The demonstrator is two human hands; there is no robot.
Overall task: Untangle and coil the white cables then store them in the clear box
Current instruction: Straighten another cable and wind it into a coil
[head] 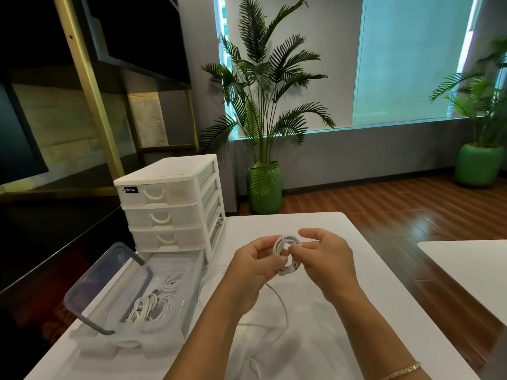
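At the far left of the white table lies the clear box, a rectangular see-through plastic tub with its long side running away from the viewer. Its clear lid, edged with a grey seal, leans tilted against the box's left side. Inside the box are several coiled white cables: a bundle toward the near end and a smaller round coil farther back.

Just behind the box stands a white drawer unit of three translucent drawers with curved handles and a small black label on the top one.

Over the middle of the table, the left hand grips a white cable coil with curled fingers on its left edge. The coil is a small glossy ring of smooth round cord, held upright off the table with its open face roughly toward the viewer. A loose tail drops from its lower edge and curves down toward the table between the forearms. The right hand pinches the coil's right side with thumb and fingers curled. A thin gold bracelet circles the right wrist.
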